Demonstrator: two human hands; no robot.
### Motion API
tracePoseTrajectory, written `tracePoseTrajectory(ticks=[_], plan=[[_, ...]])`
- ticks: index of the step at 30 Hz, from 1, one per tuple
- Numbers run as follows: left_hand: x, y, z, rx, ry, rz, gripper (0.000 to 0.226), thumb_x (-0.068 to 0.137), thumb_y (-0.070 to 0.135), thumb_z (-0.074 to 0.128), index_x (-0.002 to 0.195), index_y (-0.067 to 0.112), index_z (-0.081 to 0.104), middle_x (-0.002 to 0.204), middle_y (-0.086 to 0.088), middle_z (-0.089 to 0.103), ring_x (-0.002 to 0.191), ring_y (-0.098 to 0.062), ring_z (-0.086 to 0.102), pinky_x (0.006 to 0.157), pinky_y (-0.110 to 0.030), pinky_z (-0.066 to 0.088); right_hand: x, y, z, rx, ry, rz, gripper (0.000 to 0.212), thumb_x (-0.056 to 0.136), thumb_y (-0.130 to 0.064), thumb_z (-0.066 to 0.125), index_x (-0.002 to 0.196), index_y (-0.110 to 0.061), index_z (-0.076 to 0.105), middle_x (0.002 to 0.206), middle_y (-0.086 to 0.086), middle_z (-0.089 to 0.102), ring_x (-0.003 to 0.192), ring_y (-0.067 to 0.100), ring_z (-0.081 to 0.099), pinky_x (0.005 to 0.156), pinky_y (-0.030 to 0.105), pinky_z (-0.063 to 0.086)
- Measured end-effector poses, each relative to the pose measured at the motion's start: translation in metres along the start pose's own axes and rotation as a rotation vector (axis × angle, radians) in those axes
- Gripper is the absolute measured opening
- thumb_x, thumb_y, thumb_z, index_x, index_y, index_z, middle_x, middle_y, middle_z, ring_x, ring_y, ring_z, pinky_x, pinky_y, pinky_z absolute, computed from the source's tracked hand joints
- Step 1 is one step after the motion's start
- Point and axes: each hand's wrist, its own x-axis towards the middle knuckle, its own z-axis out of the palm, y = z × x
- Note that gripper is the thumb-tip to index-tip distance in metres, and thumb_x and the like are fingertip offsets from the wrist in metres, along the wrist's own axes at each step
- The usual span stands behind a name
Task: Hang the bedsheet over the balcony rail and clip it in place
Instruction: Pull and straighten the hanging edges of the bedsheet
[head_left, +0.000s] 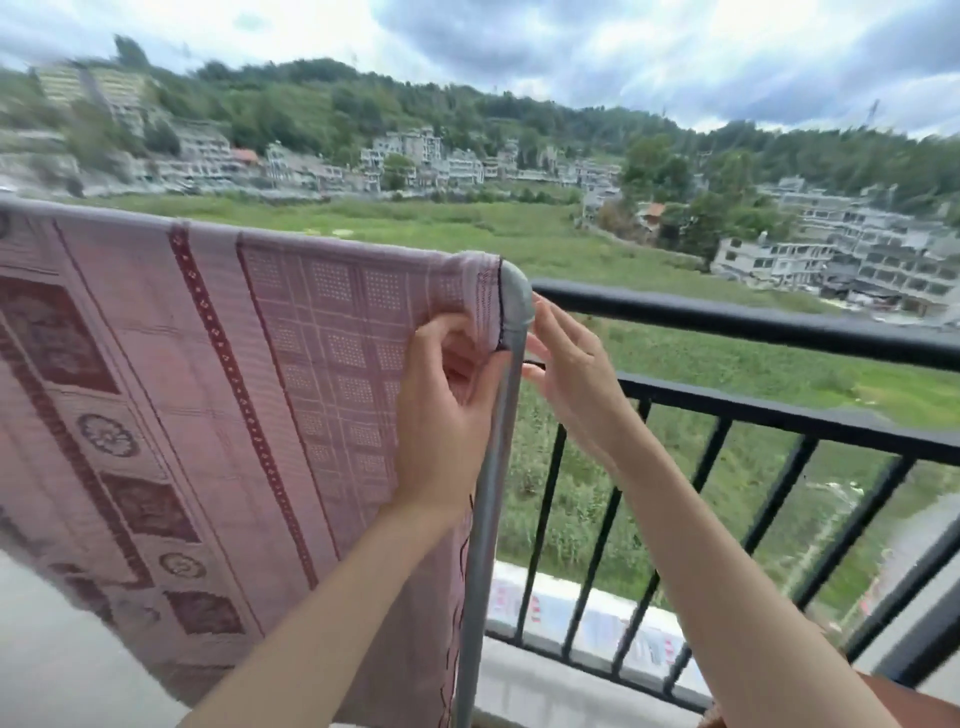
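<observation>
Sheet: pink patterned bedsheet (208, 389) draped over grey pipe frame (498, 415)
Left hand (447, 410): pinches sheet edge beside the pipe's corner
Right hand (571, 374): fingers extended, just right of pipe
Railing (779, 327): black, behind pipe

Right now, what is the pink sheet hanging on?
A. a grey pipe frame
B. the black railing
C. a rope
A: the bedsheet is draped over a grey pipe frame, while the black railing beside it is bare.

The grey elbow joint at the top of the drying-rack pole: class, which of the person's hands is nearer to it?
Right. The right hand has fingertips at the grey elbow joint; the left hand grips the bedsheet just below.
</observation>
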Motion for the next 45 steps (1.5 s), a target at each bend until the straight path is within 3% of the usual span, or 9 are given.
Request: tracePoseTrajectory(ticks=[5,8,11,17,22,32,35,38,45], plan=[[0.004,0.031,0.013,0.156,0.137,0.016,0.019,0.084,0.023,0.063,0.097,0.027,0.05,0.085,0.016,0.056,0.078,0.001,0.057,0.069,-0.007,0.043,0.016,-0.008,-0.015,0.189,-0.174,0.016,0.027,0.095,-0.02,0.045,0.107,-0.005,0.063,0.1,0.013,0.065,0.094,0.027,0.059,0.095,0.049,0.043],[0.003,0.041,0.018,0.234,0.155,-0.003,0.015,0.083,0.035,0.06,0.093,0.027,0.053,0.084,0.013,0.059,0.077,-0.002,0.058,0.067,-0.007,0.044,0.028,-0.008,-0.024,0.291,-0.32,0.051,0.033,0.085,-0.027,0.054,0.108,-0.006,0.065,0.102,0.012,0.065,0.094,0.025,0.057,0.089,0.041,0.044],[0.011,0.047,0.022,0.28,0.217,-0.071,0.012,0.082,0.029,0.065,0.087,0.025,0.055,0.077,0.015,0.06,0.074,0.002,0.058,0.064,-0.005,0.043,0.039,-0.008,-0.025,0.382,-0.398,0.128,0.026,0.077,-0.027,0.061,0.095,-0.011,0.068,0.092,0.005,0.066,0.086,0.018,0.059,0.084,0.035,0.042],[0.02,0.051,0.023,0.318,0.205,-0.158,0.003,0.084,0.021,0.064,0.083,0.019,0.062,0.073,0.015,0.061,0.069,0.004,0.058,0.063,-0.006,0.042,0.051,-0.006,-0.022,0.302,-0.307,0.04,0.008,0.082,-0.019,0.063,0.079,-0.014,0.068,0.071,-0.002,0.069,0.072,0.014,0.061,0.078,0.033,0.045],[0.021,0.059,0.024,0.422,0.16,-0.13,0.003,0.089,0.019,0.058,0.086,0.018,0.057,0.08,0.002,0.062,0.07,-0.004,0.055,0.063,-0.007,0.041,0.047,-0.006,-0.014,0.096,-0.196,-0.135,0.018,0.095,-0.014,0.048,0.083,-0.017,0.061,0.08,0.004,0.064,0.077,0.019,0.058,0.08,0.044,0.049],[0.014,0.069,0.032,0.425,0.164,-0.048,0.004,0.089,0.021,0.058,0.086,0.019,0.055,0.078,0.009,0.057,0.07,-0.002,0.055,0.065,-0.004,0.04,0.037,-0.001,-0.026,0.038,-0.155,-0.266,0.014,0.094,-0.015,0.05,0.085,-0.02,0.059,0.085,0.008,0.064,0.081,0.024,0.059,0.078,0.043,0.049],[0.003,0.062,0.033,0.354,0.171,-0.061,0.014,0.085,0.021,0.063,0.092,0.02,0.052,0.084,0.005,0.058,0.076,-0.002,0.055,0.068,-0.006,0.042,0.028,0.009,-0.031,0.151,-0.233,-0.201,0.01,0.093,-0.019,0.051,0.098,-0.018,0.06,0.097,0.003,0.065,0.089,0.013,0.063,0.075,0.03,0.054],[-0.028,0.045,0.035,0.347,0.16,-0.161,0.031,0.079,0.027,0.07,0.099,0.022,0.048,0.089,0.006,0.054,0.082,0.0,0.051,0.072,-0.007,0.041,0.007,0.039,-0.037,0.129,-0.339,-0.082,0.024,0.093,-0.022,0.052,0.112,-0.013,0.061,0.112,0.007,0.066,0.101,0.018,0.064,0.082,0.032,0.055],[-0.092,-0.007,0.023,0.395,0.129,-0.405,0.037,0.077,0.028,0.071,0.104,0.022,0.047,0.095,0.013,0.051,0.088,0.004,0.05,0.074,-0.004,0.039,-0.046,0.12,-0.038,0.095,-0.422,0.236,0.024,0.09,-0.027,0.057,0.11,-0.021,0.066,0.108,-0.003,0.07,0.102,0.01,0.063,0.086,0.031,0.054]])
